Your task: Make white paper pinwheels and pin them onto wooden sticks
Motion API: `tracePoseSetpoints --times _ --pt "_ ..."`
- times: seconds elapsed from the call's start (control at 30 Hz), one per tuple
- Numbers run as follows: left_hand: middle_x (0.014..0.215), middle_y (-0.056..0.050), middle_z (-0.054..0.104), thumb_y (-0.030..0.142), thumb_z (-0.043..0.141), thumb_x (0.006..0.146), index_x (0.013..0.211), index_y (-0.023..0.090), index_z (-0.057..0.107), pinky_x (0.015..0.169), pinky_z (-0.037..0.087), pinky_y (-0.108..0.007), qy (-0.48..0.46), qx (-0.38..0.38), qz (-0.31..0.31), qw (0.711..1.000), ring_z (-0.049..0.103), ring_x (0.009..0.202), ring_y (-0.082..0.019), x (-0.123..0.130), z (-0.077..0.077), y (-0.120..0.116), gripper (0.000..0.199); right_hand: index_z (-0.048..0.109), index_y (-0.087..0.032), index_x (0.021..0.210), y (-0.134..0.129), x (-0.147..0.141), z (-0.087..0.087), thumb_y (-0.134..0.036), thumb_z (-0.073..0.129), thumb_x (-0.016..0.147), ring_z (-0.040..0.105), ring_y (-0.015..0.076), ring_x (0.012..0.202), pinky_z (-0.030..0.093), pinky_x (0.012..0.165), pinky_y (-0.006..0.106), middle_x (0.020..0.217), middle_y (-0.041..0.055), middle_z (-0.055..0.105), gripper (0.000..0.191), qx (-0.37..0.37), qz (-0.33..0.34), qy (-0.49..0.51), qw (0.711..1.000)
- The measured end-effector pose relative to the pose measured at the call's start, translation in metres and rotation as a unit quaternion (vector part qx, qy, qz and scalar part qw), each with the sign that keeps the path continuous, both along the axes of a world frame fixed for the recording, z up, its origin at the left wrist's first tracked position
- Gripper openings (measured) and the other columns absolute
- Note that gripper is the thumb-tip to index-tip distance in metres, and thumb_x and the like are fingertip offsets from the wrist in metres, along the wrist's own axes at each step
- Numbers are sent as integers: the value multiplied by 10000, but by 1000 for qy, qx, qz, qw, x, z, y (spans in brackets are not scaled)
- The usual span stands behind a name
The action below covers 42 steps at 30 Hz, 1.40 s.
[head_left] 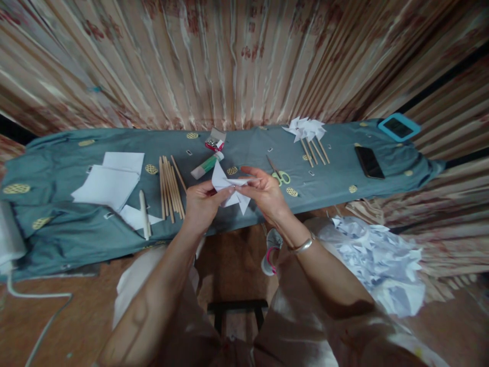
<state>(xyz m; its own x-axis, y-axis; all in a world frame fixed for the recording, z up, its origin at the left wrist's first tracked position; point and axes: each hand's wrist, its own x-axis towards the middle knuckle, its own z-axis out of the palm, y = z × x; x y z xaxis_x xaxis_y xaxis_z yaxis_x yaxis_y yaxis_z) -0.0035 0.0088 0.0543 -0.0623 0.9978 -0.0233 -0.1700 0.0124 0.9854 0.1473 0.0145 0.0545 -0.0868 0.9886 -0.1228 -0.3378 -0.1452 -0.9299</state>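
A folded white paper pinwheel (243, 203) is held up over the front edge of the cloth-covered table. My left hand (202, 204) pinches it from the left, thumb near its centre. From the right my right hand (267, 193) grips the same pinwheel, its thumb meeting the other thumb and some fingers stretched behind. A small shiny spot, perhaps a pin, shows between the thumbs. Close behind lie a green-and-white tube (207, 165) and an opened small box (215, 140) of tiny metal pieces. Green-handled scissors (281, 177) rest just right of my hands.
Wooden sticks (170, 188), a white pen-like tool (144, 215) and paper sheets (110, 181) lie left. Pinwheels on sticks (305, 130), a phone (369, 162) and a blue-framed device (398, 127) are right. A heap of white paper pieces (382, 260) sits lower right; a stool (237, 307) stands below.
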Motion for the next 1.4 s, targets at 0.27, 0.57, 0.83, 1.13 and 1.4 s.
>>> tracePoseSetpoints --times 0.27,0.57,0.83,1.13,1.4 --pt "738 -31 757 358 888 524 752 172 795 606 519 -291 -9 -3 -4 1000 629 620 -162 1 0 0 308 631 -227 1004 -1 -2 4 -358 942 467 681 135 669 565 727 294 747 -53 749 634 -13 -3 12 1000" --pt "700 -23 740 366 891 529 762 163 797 577 497 -277 1 0 2 1000 610 593 -153 0 0 -1 324 643 -232 980 -1 -3 4 -391 930 485 673 131 649 566 696 286 706 -65 725 594 -6 -3 -6 1000" --pt "731 -20 753 333 882 529 762 166 786 599 527 -283 -21 -7 10 1000 638 617 -159 2 -1 1 302 655 -255 931 -2 -3 5 -374 918 511 692 164 757 576 799 345 817 -35 741 509 -1 -3 -9 1000" --pt "675 -5 737 264 914 434 694 153 757 566 486 -244 -113 -59 -15 992 608 557 -124 5 1 1 323 698 -215 840 -1 -4 7 -340 923 474 679 154 685 570 745 312 743 -20 751 448 -35 20 12 999" --pt "681 -15 750 286 931 428 735 160 770 570 489 -234 -143 -87 -40 985 625 551 -122 5 7 1 369 711 -221 794 0 -1 6 -353 936 458 679 157 668 568 736 311 726 -23 749 425 -49 22 11 999"
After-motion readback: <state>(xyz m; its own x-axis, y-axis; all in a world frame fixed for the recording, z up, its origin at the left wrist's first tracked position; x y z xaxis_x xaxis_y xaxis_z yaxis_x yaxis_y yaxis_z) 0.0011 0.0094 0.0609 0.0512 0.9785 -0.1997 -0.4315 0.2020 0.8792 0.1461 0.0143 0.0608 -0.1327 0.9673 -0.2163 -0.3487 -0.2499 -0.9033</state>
